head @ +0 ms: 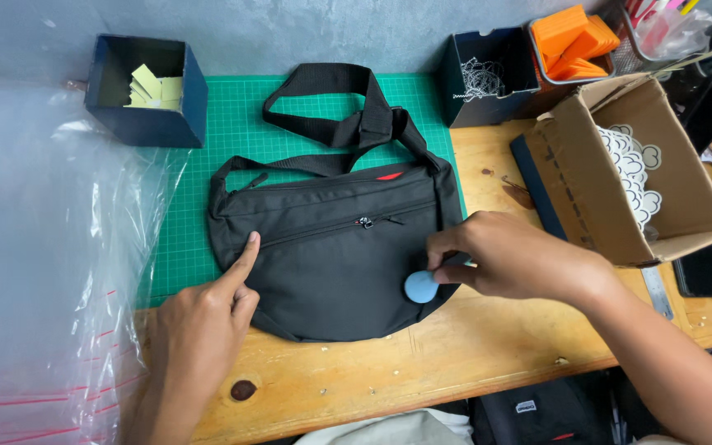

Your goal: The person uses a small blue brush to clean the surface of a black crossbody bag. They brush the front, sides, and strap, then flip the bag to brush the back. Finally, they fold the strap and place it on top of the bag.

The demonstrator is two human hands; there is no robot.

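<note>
Black fabric sling bag point(331, 247) is pinned flat by left hand point(208, 317), index finger extended; right hand point(508, 255), fingers clamped on round blue disc point(421, 286), is pressed at bag's lower-right edge.

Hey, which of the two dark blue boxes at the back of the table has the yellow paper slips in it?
The dark blue box at the back left, beside the clear plastic sheet. The other dark blue box, at the back right next to the orange pieces, holds a pale tangled mesh instead.

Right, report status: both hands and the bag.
Left hand flat on black bag, forefinger out. Right hand pinching a round blue piece against the bag's lower right. Bag lies on green mat, zipper shut. Nothing in the way.
</note>
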